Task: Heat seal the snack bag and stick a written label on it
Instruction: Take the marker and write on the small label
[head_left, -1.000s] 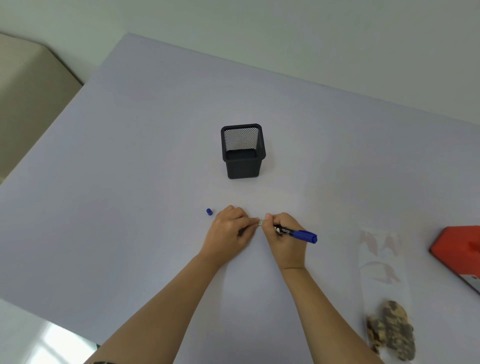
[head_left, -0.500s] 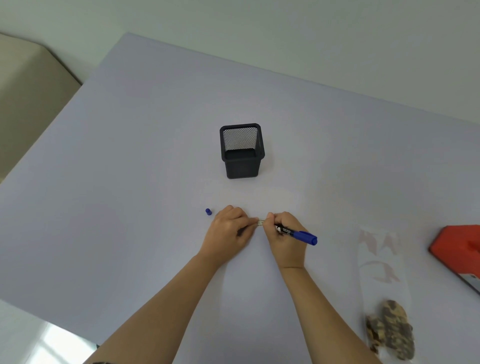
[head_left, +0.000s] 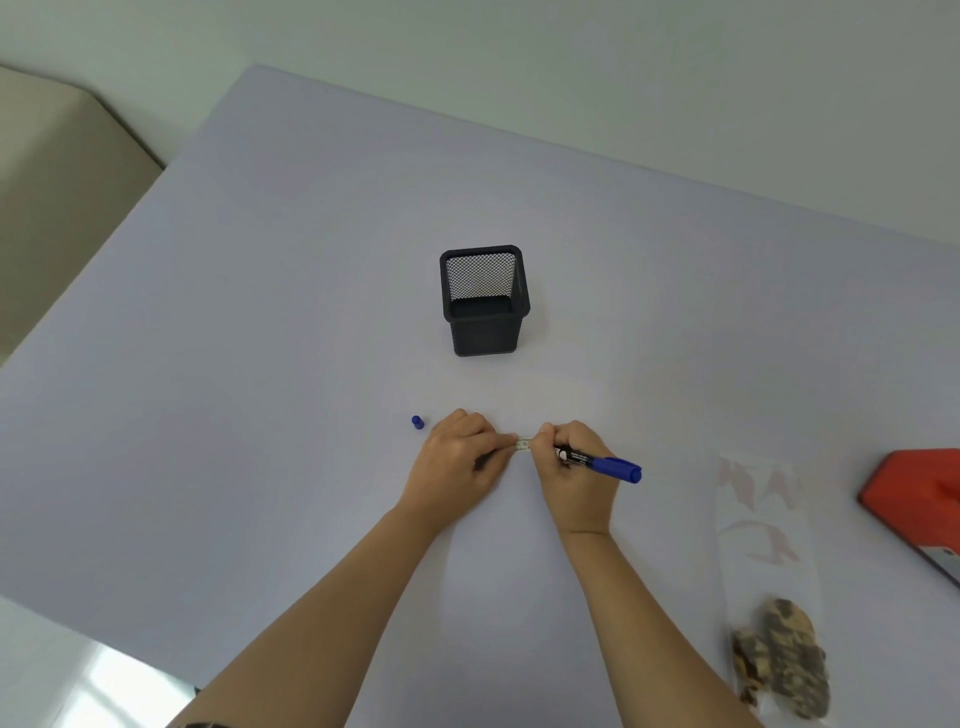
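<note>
Label (head_left: 523, 443), mostly hidden, is pinched by left hand (head_left: 460, 462); right hand (head_left: 574, 480) grips marker (head_left: 605, 462).

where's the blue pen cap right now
In the head view the pen cap sits on the table just left of the left hand, not touching it, nearer the person than the mesh pen holder and a little to its left.

The pale lilac table (head_left: 260, 364) carries five things. A black mesh cup (head_left: 484, 322) stands upright at its middle. Nearer me, a small blue cap (head_left: 417, 422) lies left of the white label (head_left: 523, 443). At near right lies my clear bag (head_left: 769, 571), and the red sealer (head_left: 919, 504) sits right of it.
</note>
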